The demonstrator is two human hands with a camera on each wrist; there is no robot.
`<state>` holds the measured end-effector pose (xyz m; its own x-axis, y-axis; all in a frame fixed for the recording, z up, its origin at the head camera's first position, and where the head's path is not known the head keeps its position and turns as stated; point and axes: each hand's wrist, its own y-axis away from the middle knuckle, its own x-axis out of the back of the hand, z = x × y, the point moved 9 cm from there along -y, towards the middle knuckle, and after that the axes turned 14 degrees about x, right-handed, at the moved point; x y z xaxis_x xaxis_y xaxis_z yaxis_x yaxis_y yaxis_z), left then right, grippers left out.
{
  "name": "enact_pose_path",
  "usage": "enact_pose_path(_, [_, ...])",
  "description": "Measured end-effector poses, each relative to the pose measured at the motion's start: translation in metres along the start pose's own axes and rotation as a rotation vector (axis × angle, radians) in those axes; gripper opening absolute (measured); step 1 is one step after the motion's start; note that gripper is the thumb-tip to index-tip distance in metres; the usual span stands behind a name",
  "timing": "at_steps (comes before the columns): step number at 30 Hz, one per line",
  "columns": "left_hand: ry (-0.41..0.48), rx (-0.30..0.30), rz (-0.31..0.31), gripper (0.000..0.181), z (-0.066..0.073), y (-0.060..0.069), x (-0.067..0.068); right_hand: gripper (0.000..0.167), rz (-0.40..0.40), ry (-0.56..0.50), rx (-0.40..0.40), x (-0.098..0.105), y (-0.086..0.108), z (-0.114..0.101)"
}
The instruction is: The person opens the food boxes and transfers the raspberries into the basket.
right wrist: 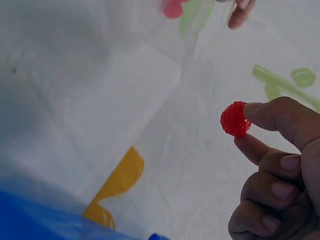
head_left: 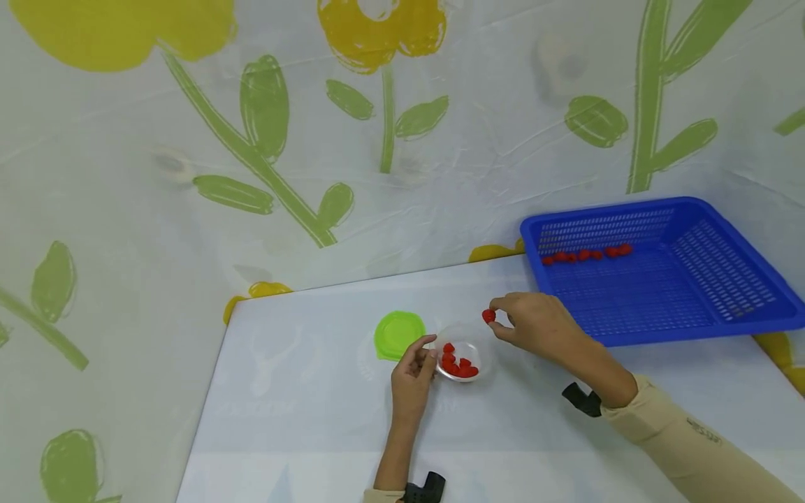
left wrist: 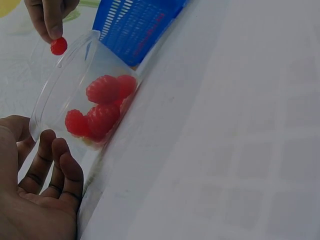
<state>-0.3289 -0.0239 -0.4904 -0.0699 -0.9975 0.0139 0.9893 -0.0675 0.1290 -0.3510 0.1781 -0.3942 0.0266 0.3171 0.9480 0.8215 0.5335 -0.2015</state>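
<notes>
Between thumb and index finger, my right hand pinches a red raspberry, held in the air to the right of a clear plastic bowl. The other fingers of that hand are curled in. Several red raspberries lie at the bottom of the bowl, which stands on the table. At the bowl's left side, my left hand holds its rim with thumb and fingertips; the exact contact is partly hidden. A bright green lid lies just behind the left hand.
A blue perforated basket stands at the right of the white table, with a row of raspberries along its far side. Behind the table hangs a white sheet printed with flowers.
</notes>
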Motion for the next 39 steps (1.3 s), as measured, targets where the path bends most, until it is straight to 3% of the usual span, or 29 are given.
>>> enact_pose_path(3, [0.001,-0.002,0.004,0.026,-0.005,-0.003,0.002,0.018,0.012,-0.026,-0.024,0.010,0.004,0.007])
enact_pose_path(7, [0.005,0.019,0.012,0.027,-0.023,-0.009,0.003,0.021,0.005,-0.049,-0.086,0.023,0.011,0.021])
enact_pose_path(10, [0.006,0.029,0.014,0.027,-0.034,-0.012,0.004,0.023,0.045,-0.035,-0.102,0.036,0.017,0.035])
enact_pose_path(14, [0.001,0.027,0.003,0.026,-0.031,-0.011,0.004,0.023,0.127,0.007,-0.084,0.055,0.023,0.053])
enact_pose_path(17, [0.007,0.034,0.000,0.026,-0.030,-0.012,0.003,0.023,0.139,0.013,-0.098,0.065,0.025,0.063])
enact_pose_path(23, [0.015,0.012,-0.004,0.027,-0.036,-0.013,0.003,0.025,0.106,0.000,-0.158,0.073,0.029,0.083])
enact_pose_path(39, [-0.016,0.024,0.003,0.026,-0.036,-0.011,0.002,0.025,-0.055,0.012,-0.191,0.065,0.015,0.139])
